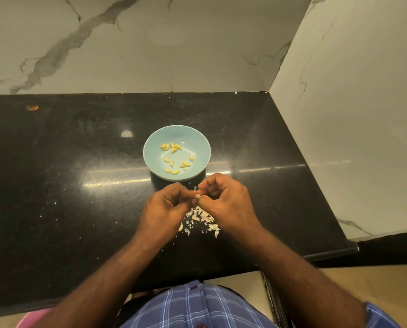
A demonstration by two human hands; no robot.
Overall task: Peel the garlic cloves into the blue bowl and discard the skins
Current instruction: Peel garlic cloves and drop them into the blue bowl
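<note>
A light blue bowl stands on the black counter and holds several peeled yellow garlic cloves. Just in front of the bowl, my left hand and my right hand meet, and both pinch one small garlic clove between their fingertips. The clove is pale and partly hidden by the fingers. Below the hands lies a loose pile of white garlic skins on the counter. One unpeeled-looking clove lies beside my left wrist.
The black granite counter ends at a marble wall behind and a marble side wall at the right. Its front edge runs near my body. Small skin flecks lie scattered left of the hands. A small orange stain marks the far left.
</note>
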